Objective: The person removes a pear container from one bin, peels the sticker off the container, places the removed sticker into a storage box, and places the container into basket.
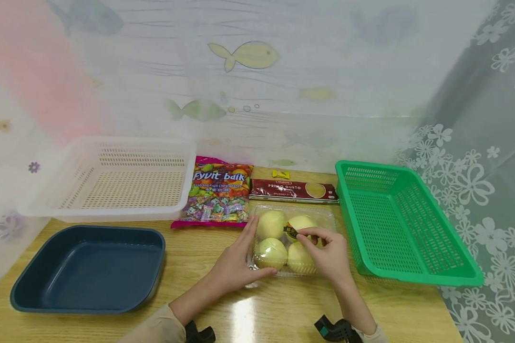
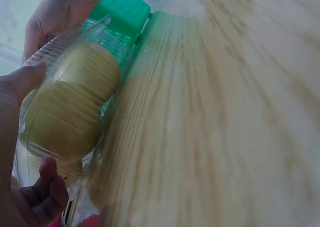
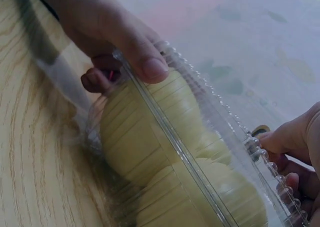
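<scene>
Right hand (image 1: pixel 329 255) pinches the label (image 1: pixel 290 230) on a fruit clamshell (image 1: pixel 326 218) toward the surface's (image 1: pixel 193 252) right edge; the spread left hand (image 1: pixel 232 267) braces it. Peeling or sticking appears underway, next likely needing steadiness.

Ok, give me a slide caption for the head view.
Left hand holds a clear container of pale yellow fruit while the right hand pinches a dark label.

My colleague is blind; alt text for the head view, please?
A person's left hand holds a clear box of pale yellow fruit while the right hand pinches its dark label. Nearby: white basket, green basket, blue tub, candy bag, spaghetti pack.
</scene>
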Motion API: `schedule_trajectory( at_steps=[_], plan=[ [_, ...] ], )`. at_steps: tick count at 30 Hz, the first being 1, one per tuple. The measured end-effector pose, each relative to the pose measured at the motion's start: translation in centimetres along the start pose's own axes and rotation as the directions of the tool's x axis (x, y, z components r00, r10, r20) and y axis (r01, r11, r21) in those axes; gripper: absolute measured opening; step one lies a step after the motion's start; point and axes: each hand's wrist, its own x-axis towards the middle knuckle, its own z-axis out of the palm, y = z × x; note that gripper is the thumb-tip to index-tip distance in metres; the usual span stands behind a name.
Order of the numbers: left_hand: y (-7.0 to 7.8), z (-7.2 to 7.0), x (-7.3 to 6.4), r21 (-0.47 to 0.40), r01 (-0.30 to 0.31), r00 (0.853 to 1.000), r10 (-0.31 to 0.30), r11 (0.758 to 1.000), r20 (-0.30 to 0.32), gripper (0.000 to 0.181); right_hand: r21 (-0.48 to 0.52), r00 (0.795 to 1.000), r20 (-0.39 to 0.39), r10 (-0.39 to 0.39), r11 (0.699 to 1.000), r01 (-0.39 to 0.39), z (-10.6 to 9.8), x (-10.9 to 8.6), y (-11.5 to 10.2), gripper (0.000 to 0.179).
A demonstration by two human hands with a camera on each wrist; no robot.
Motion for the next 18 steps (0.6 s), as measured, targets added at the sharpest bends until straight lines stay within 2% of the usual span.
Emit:
schedule_trajectory(
  at_steps=[13,18],
  plan=[
    [-0.06,0.06,-0.03,0.013,-0.005,1.0,0.005,1.0,-0.012,0.135,0.083,0.993,0.046,0.11,0.99,-0.113,-0.62,0.21,-0.29,0.004],
    [-0.04,0.1,0.04,0.012,-0.005,1.0,0.005,1.0,-0.012,0.135,0.107,0.983,0.063,0.172,0.978,-0.178,-0.83,0.24,-0.41,0.007]
  ],
)
